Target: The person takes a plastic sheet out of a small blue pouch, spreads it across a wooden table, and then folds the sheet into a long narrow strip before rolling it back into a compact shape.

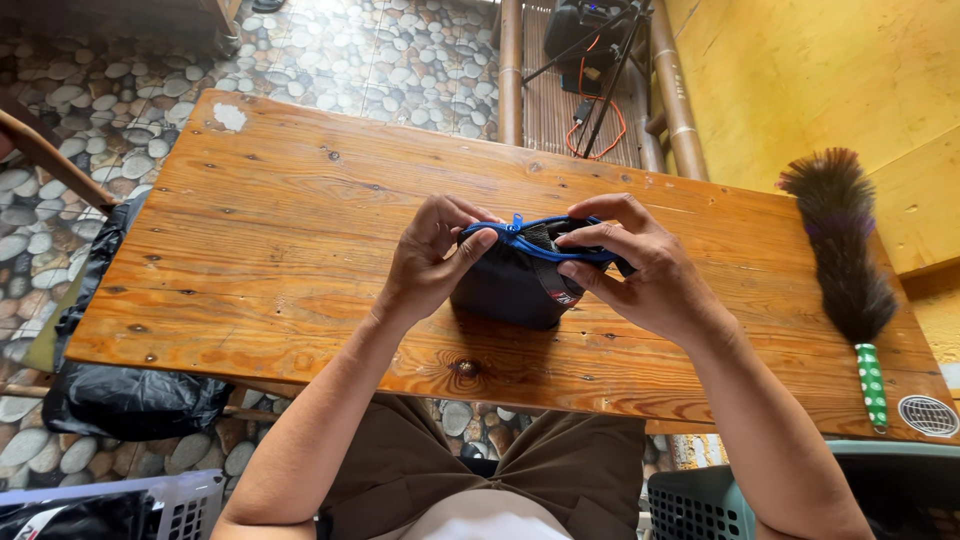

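Observation:
A small dark pouch [505,288] with a blue zipper along its top stands on the wooden table [280,230]. My left hand [432,258] pinches its left end, thumb and fingers near the blue zipper pull. At the pouch's right end, my right hand [640,270] grips the top edge, with fingers curled over the zipper. The zipper mouth looks partly open between the two hands.
A dark feather duster [845,250] with a green dotted handle lies at the table's right end. A black bag [120,395] sits on the pebble floor at left. Baskets [700,505] stand beside my knees. A tripod and cables [595,70] are beyond the table.

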